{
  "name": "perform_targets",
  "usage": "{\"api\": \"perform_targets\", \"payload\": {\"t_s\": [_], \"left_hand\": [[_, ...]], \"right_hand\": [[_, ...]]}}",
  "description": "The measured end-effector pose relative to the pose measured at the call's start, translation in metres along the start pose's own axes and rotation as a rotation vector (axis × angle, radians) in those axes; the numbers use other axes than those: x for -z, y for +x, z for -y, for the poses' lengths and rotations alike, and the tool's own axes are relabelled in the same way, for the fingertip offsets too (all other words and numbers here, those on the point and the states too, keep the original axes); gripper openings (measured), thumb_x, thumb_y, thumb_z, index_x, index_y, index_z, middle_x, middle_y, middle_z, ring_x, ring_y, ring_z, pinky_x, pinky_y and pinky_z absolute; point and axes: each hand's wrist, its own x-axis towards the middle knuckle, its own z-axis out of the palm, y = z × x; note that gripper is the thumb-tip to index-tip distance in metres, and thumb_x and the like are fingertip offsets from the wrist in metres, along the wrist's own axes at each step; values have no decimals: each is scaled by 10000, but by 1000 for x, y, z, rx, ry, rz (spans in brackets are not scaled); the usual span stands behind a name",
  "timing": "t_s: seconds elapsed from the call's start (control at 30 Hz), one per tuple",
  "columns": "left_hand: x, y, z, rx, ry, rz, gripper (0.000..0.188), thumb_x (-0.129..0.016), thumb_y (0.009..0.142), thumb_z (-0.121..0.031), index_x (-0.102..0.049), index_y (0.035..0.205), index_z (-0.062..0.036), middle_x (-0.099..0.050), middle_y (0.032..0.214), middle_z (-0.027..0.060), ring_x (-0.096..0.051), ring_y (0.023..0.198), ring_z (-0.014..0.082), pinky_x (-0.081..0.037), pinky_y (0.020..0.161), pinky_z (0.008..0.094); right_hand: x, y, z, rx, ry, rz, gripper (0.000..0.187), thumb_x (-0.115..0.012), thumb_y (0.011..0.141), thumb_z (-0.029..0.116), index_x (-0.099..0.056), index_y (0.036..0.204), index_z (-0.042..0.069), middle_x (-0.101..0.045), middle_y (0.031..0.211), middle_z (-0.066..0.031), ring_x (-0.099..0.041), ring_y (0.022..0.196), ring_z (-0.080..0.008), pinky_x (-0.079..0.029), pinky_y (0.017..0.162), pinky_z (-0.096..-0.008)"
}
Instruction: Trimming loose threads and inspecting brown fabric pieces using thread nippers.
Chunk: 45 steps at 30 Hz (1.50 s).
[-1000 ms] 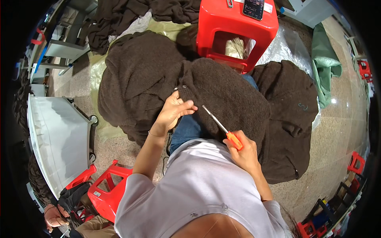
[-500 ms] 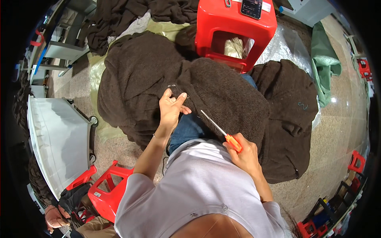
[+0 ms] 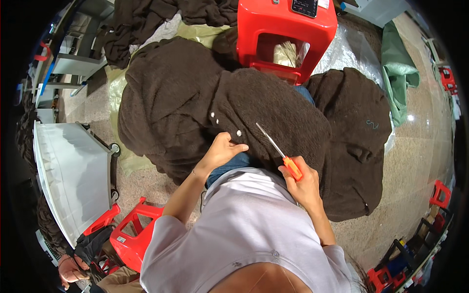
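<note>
Right hand (image 3: 305,184) clamped on orange-handled tool (image 3: 292,167) above brown fabric (image 3: 273,97); left hand (image 3: 218,153) at fabric's near edge, grip unclear

Blue denim lap (image 3: 239,160) (mostly covered) under a dark brown cloth (image 3: 276,107).

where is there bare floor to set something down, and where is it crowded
The widest bare patch is the tiled floor at right, bordered by the right-hand brown heap and green sheet. A smaller one lies between the white cart, yellow sheet and lower-left red stool. Crowded: the lap, with brown cloth, left hand, right hand and orange-handled tool.
</note>
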Motion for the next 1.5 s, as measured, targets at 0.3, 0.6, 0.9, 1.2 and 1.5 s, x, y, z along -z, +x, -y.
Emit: {"api": "perform_targets", "payload": {"t_s": [0.3, 0.6, 0.9, 1.2, 1.5], "left_hand": [[-11, 5, -62, -134, -557, -270, 212, -616, 968, -204, -531, 938, -12, -638, 772, 67, -609, 518, 142, -461, 451, 210], [-14, 11, -52, -97, -584, -187, 154, -568, 997, -232, -554, 978, -79, -622, 816, 10, -541, 582, 71, -429, 490, 205], [-29, 8, -58, 69, -732, -157, 180, -567, 998, -265, -515, 1024, -94, -605, 968, 50, -591, 832, 140, -453, 851, 308], [-22, 21, -43, 4, -695, -132, 123, -620, 951, -136, -527, 982, -60, -634, 857, 81, -638, 724, 190, -527, 664, 321], [-49, -41, -136, -375, 404, 1068, 227, -651, 934, -184, -667, 1080, -11, -710, 1021, 83, -663, 898, 185, -528, 769, 309]], "right_hand": [[17, -14, 10, 31, 13, 64, 174, -736, 804, 105, -599, 881, 29, -632, 698, -166, -637, 614, -348, -485, 552, -357], [16, -18, 8, 8, -15, 73, 194, -745, 804, 143, -604, 874, 30, -616, 664, -174, -634, 593, -356, -475, 526, -373], [8, -14, 2, -31, 39, -74, 191, -733, 823, 117, -580, 886, 23, -600, 671, -174, -606, 582, -364, -471, 538, -353], [13, -17, -5, -42, 14, -180, 191, -724, 844, 120, -574, 899, 16, -579, 662, -166, -567, 560, -307, -459, 557, -326], [35, -9, -31, -163, 126, -429, 120, -667, 917, 98, -592, 922, 5, -553, 758, 10, -492, 684, -69, -443, 625, -240]]}}
